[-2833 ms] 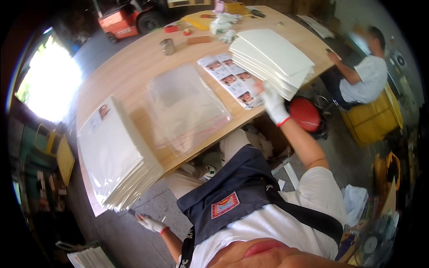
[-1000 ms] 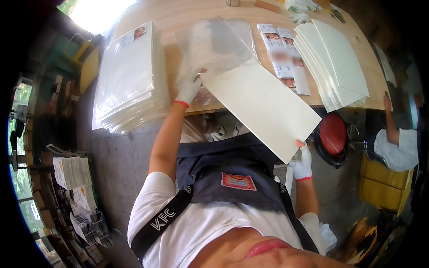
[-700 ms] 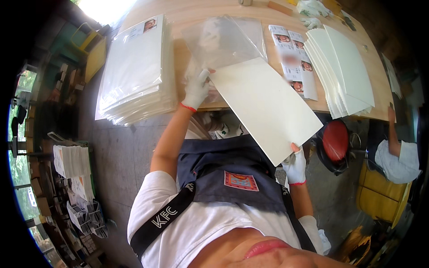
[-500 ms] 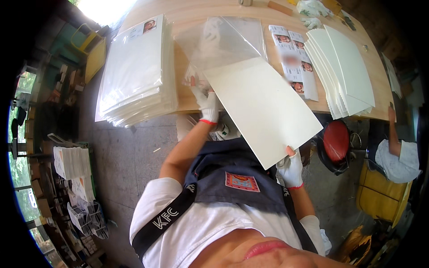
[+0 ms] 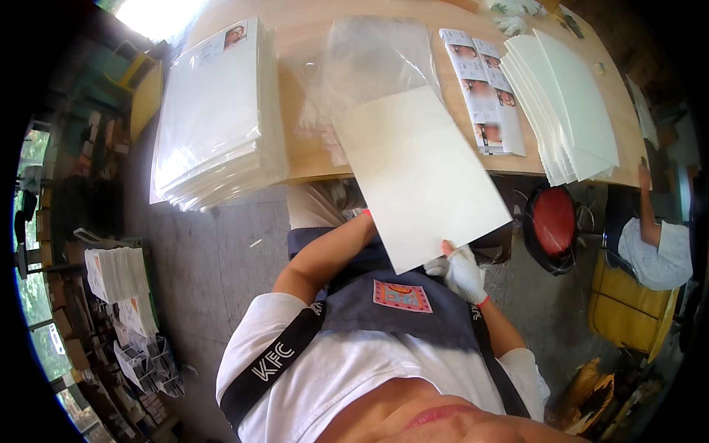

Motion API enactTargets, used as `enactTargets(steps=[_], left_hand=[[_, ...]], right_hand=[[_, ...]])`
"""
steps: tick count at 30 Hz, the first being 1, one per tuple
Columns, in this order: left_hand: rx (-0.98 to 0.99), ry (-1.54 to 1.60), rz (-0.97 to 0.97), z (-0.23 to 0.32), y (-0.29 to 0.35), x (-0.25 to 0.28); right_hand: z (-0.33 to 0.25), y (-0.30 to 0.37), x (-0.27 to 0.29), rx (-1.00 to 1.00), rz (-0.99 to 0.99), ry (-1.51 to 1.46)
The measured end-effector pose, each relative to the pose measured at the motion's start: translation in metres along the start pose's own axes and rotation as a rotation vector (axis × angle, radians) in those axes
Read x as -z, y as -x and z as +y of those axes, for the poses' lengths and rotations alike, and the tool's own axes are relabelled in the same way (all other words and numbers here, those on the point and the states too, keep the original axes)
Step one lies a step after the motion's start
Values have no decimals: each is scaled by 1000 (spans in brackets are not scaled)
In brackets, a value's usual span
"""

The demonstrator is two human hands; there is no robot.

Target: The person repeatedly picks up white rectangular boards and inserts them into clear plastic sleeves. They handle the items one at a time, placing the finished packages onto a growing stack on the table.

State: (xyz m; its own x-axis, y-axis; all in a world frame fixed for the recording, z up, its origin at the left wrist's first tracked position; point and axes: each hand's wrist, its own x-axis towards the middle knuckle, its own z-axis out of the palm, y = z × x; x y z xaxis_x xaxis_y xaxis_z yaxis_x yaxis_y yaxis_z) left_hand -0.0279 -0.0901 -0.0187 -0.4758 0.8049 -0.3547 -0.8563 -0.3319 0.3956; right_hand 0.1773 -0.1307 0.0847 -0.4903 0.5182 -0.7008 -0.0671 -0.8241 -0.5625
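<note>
A blank white board [image 5: 425, 173] hangs tilted over the near table edge. My right hand [image 5: 464, 275], in a white knit glove with a red cuff, grips its near edge, thumb on top. My left hand is hidden beneath the board; just the red cuff [image 5: 366, 213] and forearm show, so its fingers cannot be seen. The board's far end overlaps a clear plastic bag [image 5: 380, 52] lying on the table; I cannot tell whether it is inside. Left of this stands a thick stack of plastic-sleeved white boards [image 5: 210, 111].
On the wooden table [image 5: 306, 162] lie printed label sheets [image 5: 508, 129] and a fanned stack of white boards [image 5: 580, 111]. White gloves [image 5: 511, 26] rest farther back. A red-seated stool [image 5: 552, 225] stands below the table's right side. Another person's arm [image 5: 648, 207] shows at the far right.
The board has shifted slightly left, its far end still over the plastic bag. My left hand has gone from beside the bag to underneath the board. My right hand moved left with it.
</note>
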Motion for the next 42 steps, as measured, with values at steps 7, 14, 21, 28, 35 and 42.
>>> enactTargets(steps=[7, 14, 21, 28, 35, 42], left_hand=[[40, -36, -8, 21, 3, 24], [79, -30, -7, 11, 9, 28], [86, -43, -15, -9, 28, 50], [12, -212, 67, -32, 43, 91], [288, -527, 118, -6, 45, 63], [223, -657, 141, 64, 80, 67]], right_hand=[[27, -8, -20, 93, -51, 45], [40, 4, -17, 190, -82, -38], [36, 4, -23, 164, -52, -23], [28, -81, -26, 87, -131, -171], [3, -186, -49, 151, -252, -378], [-22, -115, -63, 273, -279, 657]])
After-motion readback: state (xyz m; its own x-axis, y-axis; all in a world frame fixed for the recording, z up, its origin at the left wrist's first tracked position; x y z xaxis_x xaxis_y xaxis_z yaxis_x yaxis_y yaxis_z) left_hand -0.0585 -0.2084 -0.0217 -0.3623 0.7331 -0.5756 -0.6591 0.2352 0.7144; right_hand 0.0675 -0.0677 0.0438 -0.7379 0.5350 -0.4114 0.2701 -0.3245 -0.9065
